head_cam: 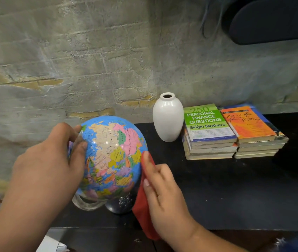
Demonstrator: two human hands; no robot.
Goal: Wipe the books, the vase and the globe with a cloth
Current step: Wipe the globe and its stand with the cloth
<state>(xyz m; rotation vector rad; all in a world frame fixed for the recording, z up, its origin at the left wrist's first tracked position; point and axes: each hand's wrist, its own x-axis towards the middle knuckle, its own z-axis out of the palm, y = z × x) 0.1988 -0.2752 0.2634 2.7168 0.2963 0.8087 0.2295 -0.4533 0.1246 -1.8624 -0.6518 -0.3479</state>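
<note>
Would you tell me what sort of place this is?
Probably a home study: stacked paperbacks, a globe and a white vase on a dark table against a rough brick wall.

Open tabletop (235, 188) is seen in front of the vase (168, 119). Just beside the vase, passage is blocked by two book stacks (235, 139); on its other side, a gap is seen before the globe (111, 157).
</note>
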